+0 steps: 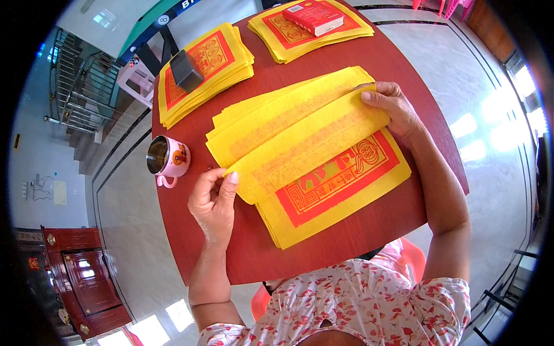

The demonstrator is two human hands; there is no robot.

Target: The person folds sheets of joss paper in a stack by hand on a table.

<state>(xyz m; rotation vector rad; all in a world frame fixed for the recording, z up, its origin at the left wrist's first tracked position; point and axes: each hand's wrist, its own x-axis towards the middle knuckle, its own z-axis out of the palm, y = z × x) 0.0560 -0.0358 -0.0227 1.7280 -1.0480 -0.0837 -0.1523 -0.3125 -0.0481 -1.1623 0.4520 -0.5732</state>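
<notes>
My left hand [213,199] pinches the near-left corner of a sheet of yellow joss paper [314,141] between thumb and fingers. At the far right end of that sheet, my right hand [395,109] is closed on its edge, thumb on top. The sheet is bent over lengthwise, its plain back facing up. Under it lies a pile of joss paper [346,199] with a red printed panel, partly covered by the sheet. Further yellow sheets [277,112] fan out behind, plain side up.
A second joss paper stack [173,106] bears a dark block [186,71]. Another stack [277,49] lies at the far side, under a red book [314,17]. A pink mug [178,158] stands at the left edge of the red table [202,254].
</notes>
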